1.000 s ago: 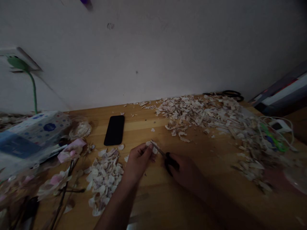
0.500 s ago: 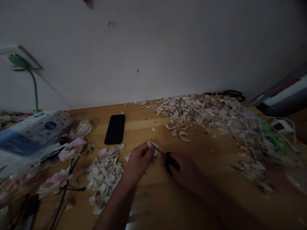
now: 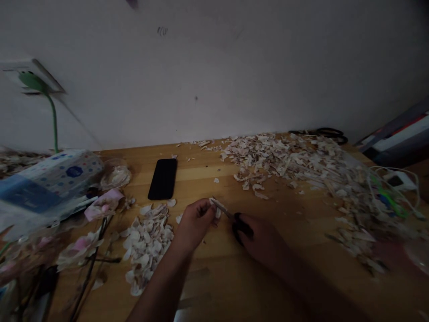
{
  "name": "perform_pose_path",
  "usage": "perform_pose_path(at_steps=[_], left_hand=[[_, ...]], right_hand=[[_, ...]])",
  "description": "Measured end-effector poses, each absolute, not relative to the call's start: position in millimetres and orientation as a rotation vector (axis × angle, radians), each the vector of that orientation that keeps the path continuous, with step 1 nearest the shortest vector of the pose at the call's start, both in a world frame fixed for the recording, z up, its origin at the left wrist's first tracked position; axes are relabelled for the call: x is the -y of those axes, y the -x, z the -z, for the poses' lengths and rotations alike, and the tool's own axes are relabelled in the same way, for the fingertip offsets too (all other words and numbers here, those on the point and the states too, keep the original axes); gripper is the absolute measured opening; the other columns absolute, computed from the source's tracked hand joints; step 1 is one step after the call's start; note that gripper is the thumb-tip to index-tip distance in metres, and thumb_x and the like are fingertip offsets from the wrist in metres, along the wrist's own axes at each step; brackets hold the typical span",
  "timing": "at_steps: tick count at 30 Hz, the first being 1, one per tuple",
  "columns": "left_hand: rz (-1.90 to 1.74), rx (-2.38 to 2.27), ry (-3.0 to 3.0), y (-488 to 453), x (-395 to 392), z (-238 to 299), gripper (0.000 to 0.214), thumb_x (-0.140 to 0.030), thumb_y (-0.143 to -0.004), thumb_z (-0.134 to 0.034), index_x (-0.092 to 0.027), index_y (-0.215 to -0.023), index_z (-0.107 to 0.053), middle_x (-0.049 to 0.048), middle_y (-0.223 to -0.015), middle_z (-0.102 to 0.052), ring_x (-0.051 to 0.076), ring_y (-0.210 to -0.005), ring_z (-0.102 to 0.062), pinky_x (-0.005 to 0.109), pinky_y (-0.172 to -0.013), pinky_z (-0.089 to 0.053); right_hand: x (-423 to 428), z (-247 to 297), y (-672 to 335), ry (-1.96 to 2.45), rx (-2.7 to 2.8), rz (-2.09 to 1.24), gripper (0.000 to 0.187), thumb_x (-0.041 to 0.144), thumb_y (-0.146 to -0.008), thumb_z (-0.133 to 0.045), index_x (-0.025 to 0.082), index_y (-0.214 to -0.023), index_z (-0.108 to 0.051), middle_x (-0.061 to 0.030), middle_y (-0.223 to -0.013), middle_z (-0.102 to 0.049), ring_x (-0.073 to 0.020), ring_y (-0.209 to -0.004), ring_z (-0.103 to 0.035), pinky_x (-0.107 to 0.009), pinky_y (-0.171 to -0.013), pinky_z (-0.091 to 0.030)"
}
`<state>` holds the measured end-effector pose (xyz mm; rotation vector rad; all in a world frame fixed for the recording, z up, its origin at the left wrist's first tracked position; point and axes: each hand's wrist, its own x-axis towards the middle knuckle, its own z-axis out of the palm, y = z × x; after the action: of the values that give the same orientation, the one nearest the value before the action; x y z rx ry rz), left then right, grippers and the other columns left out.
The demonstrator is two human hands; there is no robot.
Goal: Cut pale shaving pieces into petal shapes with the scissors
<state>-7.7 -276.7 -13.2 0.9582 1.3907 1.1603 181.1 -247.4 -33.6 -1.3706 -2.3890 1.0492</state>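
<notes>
Head view. Left hand (image 3: 196,226), centre of the frame: fingers closed in a pinch on one pale, petal-like piece (image 3: 219,213), held above the table (image 3: 231,277). Right hand (image 3: 259,237), right of centre: wrapped round the black handles of a pair of scissors (image 3: 237,219), whose blades pointed up and left and lay across the piece; whether the blades were parted could not be told.

Step in hand, as judged: trimming the pinched piece. A further snip would have called for a steady left pinch, fingertips clear of the edge, and a small squeeze from the right.

Lower left of centre, just beside the left forearm: one pile of rounded pale pieces (image 3: 149,241). Upper right: a broad spread of narrower scraps (image 3: 268,154), reaching down the right side. Left of centre, above the pile: one black phone (image 3: 162,179), lying flat. Far left: one dotted tissue pack (image 3: 80,172); below it, artificial-looking blossoms (image 3: 80,245) on dark stems.
</notes>
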Motion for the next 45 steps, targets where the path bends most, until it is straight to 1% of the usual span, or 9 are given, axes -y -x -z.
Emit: perform_pose_path(at_steps=[9, 16, 20, 23, 29, 33, 37, 42, 45], left_hand=[[-1.199, -1.353, -0.894, 1, 276, 14, 0.029, -0.044, -0.076, -0.062, -0.017, -0.065, -0.06, -0.0014, -0.059, -0.058, 0.011, -0.054, -0.054, 0.022, -0.055, -0.046], [-1.153, -1.416, -1.023, 4, 278, 15, 0.025, -0.037, -0.079, -0.06, -0.018, -0.062, -0.057, -0.0023, -0.056, -0.056, 0.011, -0.053, -0.052, 0.02, -0.053, -0.041], [-1.114, -1.446, -1.079, 7, 279, 17, 0.024, -0.037, -0.079, -0.059, -0.019, -0.063, -0.057, -0.0024, -0.056, -0.056, 0.011, -0.054, -0.051, 0.02, -0.052, -0.038], [-1.146, -1.392, -0.991, 5, 277, 18, 0.025, -0.039, -0.076, -0.062, -0.019, -0.063, -0.057, -0.0032, -0.056, -0.054, 0.011, -0.052, -0.051, 0.021, -0.052, -0.041], [-1.249, -1.173, -0.679, -3, 276, 17, 0.025, -0.039, -0.071, -0.069, -0.016, -0.067, -0.059, -0.0008, -0.063, -0.06, 0.011, -0.055, -0.054, 0.023, -0.056, -0.047], [-1.267, -1.23, -0.725, -2, 276, 17, 0.025, -0.037, -0.073, -0.067, -0.016, -0.065, -0.057, -0.001, -0.059, -0.059, 0.009, -0.052, -0.053, 0.022, -0.055, -0.046], [-1.24, -1.321, -0.864, 1, 277, 17, 0.022, -0.035, -0.074, -0.065, -0.016, -0.066, -0.056, -0.0017, -0.058, -0.059, 0.009, -0.05, -0.052, 0.021, -0.053, -0.044], [-1.2, -1.437, -0.984, 3, 277, 21, 0.015, -0.029, -0.075, -0.061, -0.017, -0.066, -0.057, -0.0038, -0.057, -0.055, 0.009, -0.052, -0.049, 0.019, -0.051, -0.039], [-1.206, -1.454, -1.008, 2, 277, 22, 0.011, -0.026, -0.073, -0.062, -0.017, -0.068, -0.058, -0.0049, -0.058, -0.053, 0.008, -0.053, -0.046, 0.019, -0.052, -0.036]], right_hand=[[249, 33, -180, 1.388, 2.359, -1.029, 0.01, 0.023, -0.081, -0.049, 0.022, -0.085, -0.058, -0.0032, -0.08, -0.067, -0.0185, -0.072, -0.061, -0.026, -0.061, -0.039], [248, 35, -182, 1.37, 2.379, -1.038, 0.015, 0.024, -0.081, -0.049, 0.022, -0.092, -0.06, -0.0045, -0.086, -0.068, -0.0194, -0.076, -0.062, -0.027, -0.064, -0.041], [248, 36, -182, 1.375, 2.39, -1.021, 0.016, 0.023, -0.08, -0.051, 0.022, -0.093, -0.06, -0.0045, -0.087, -0.068, -0.02, -0.077, -0.062, -0.028, -0.066, -0.042], [248, 35, -181, 1.375, 2.377, -1.018, 0.017, 0.023, -0.08, -0.05, 0.021, -0.094, -0.06, -0.0046, -0.087, -0.069, -0.0201, -0.077, -0.062, -0.028, -0.066, -0.042], [248, 38, -181, 1.407, 2.38, -0.957, 0.019, 0.024, -0.081, -0.048, 0.021, -0.096, -0.059, -0.0074, -0.092, -0.069, -0.0226, -0.082, -0.064, -0.03, -0.069, -0.044], [249, 39, -181, 1.405, 2.414, -0.894, 0.02, 0.025, -0.08, -0.048, 0.02, -0.096, -0.059, -0.009, -0.096, -0.069, -0.0236, -0.082, -0.063, -0.032, -0.069, -0.044], [249, 38, -180, 1.399, 2.429, -0.919, 0.014, 0.026, -0.081, -0.049, 0.021, -0.09, -0.058, -0.0058, -0.086, -0.068, -0.0213, -0.075, -0.062, -0.029, -0.064, -0.043], [250, 40, -181, 1.414, 2.416, -0.905, 0.019, 0.028, -0.081, -0.049, 0.022, -0.095, -0.059, -0.0067, -0.092, -0.069, -0.0222, -0.08, -0.064, -0.03, -0.067, -0.044], [250, 41, -181, 1.413, 2.409, -0.891, 0.018, 0.027, -0.08, -0.049, 0.021, -0.093, -0.06, -0.0065, -0.089, -0.069, -0.0224, -0.079, -0.064, -0.03, -0.067, -0.045]])
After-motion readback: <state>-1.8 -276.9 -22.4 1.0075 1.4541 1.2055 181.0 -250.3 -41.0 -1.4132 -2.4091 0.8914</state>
